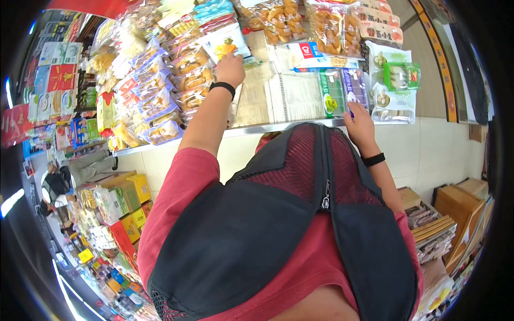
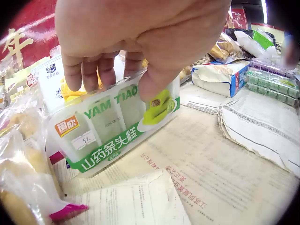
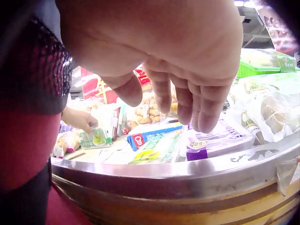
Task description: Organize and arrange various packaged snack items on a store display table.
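My left hand (image 1: 231, 70) reaches over the counter. In the left wrist view its thumb and fingers pinch the top edge of a clear pack of yam cakes (image 2: 101, 123) with green lettering, which stands upright on its side above the paper. Behind that pack are a white packet (image 2: 51, 75) and something yellow. My right hand (image 1: 361, 125) is at the counter's front edge, its fingers loosely extended over the near end of a purple-labelled pack (image 1: 353, 84). A green-labelled pack (image 1: 332, 96) lies just left of the purple one.
Rows of wrapped pastries (image 1: 158, 96) fill the left side. Bags of brown twisted pastries (image 1: 281, 21) and a blue-and-white packet (image 1: 310, 56) lie farther back. Bagged goods (image 1: 393, 104) sit at the right. A metal edge (image 3: 187, 176) runs along the counter's front. Printed paper (image 1: 302, 96) covers its middle.
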### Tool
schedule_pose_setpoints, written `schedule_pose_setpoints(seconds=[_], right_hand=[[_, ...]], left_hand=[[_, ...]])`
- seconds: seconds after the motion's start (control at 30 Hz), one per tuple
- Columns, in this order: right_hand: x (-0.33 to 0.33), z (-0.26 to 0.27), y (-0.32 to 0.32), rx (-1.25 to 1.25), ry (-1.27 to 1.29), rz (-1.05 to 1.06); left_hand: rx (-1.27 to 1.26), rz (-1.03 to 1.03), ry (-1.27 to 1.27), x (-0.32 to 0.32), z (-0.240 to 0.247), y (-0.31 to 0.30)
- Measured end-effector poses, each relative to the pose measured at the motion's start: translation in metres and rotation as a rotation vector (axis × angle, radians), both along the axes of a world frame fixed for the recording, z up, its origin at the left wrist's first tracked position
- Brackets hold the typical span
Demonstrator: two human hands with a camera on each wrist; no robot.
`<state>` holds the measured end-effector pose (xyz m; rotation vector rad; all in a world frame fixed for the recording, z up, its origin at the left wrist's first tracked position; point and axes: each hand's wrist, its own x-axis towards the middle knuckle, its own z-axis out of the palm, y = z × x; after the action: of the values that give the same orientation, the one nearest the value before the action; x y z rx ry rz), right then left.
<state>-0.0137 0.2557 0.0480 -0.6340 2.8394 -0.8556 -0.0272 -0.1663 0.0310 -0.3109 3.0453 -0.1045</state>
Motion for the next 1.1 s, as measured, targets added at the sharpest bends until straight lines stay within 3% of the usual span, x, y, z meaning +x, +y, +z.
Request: schedule_pose_setpoints(seconds=[0.07, 0.2, 0.3, 0.33, 0.37, 0.47, 0.6, 0.7, 0.77, 0.83, 0.87, 0.9, 0.93, 0.97, 1.0, 1.03, 1.1], right_hand=[[-0.001, 0.005, -0.004, -0.056, -0.042, 0.030], [-0.016, 0.000, -0.010, -0.253, -0.124, 0.029], [-0.031, 0.002, -0.031, -0.414, -0.203, 0.102], [-0.034, 0.013, -0.043, -0.431, -0.232, 0.143], [-0.037, 0.019, -0.055, -0.488, -0.316, 0.172], [-0.039, 0.047, -0.091, -0.402, -0.246, 0.349], [-0.044, 0.041, -0.118, -0.304, -0.088, 0.552], [-0.038, 0.049, -0.122, -0.291, -0.176, 0.499], [-0.049, 0.025, -0.118, -0.336, -0.152, 0.502], [-0.051, 0.029, -0.109, -0.386, -0.677, 0.292], [-0.055, 0.022, -0.102, -0.390, -0.684, 0.292], [-0.059, 0.008, -0.092, -0.484, -0.722, 0.254], [-0.061, 0.000, -0.084, -0.577, -0.759, 0.214], [-0.062, -0.002, -0.078, -0.573, -0.766, 0.212], [-0.062, -0.004, -0.072, -0.653, -0.812, 0.154], [-0.061, -0.006, -0.066, -0.733, -0.858, 0.092], [-0.061, -0.009, -0.055, -0.771, -0.902, 0.078]], left_hand=[[0.001, -0.041, -0.034, 0.002, 0.003, -0.002], [0.113, -0.040, 0.164, 0.018, 0.042, 0.018], [0.180, -0.159, 0.193, 0.022, 0.059, 0.039], [0.218, -0.294, 0.353, 0.024, 0.047, 0.044], [0.210, -0.322, 0.326, 0.028, 0.068, 0.062], [0.197, -0.418, 0.248, 0.035, 0.081, 0.098], [0.196, -0.371, 0.141, 0.050, 0.098, 0.125], [0.159, -0.337, 0.079, 0.059, 0.105, 0.122], [0.159, -0.340, 0.065, 0.063, 0.110, 0.121], [0.287, -0.148, 0.476, 0.072, 0.110, 0.126], [0.382, -0.013, 0.471, 0.069, 0.087, 0.124], [0.383, -0.009, 0.463, 0.069, 0.071, 0.128], [0.618, 0.234, 0.458, 0.069, 0.057, 0.134], [0.849, 0.484, 0.444, 0.069, 0.040, 0.138], [1.030, 0.557, 0.281, 0.065, 0.028, 0.139], [1.034, 0.565, 0.273, 0.064, 0.017, 0.146], [1.693, 0.765, -0.026, 0.061, 0.037, 0.167]])
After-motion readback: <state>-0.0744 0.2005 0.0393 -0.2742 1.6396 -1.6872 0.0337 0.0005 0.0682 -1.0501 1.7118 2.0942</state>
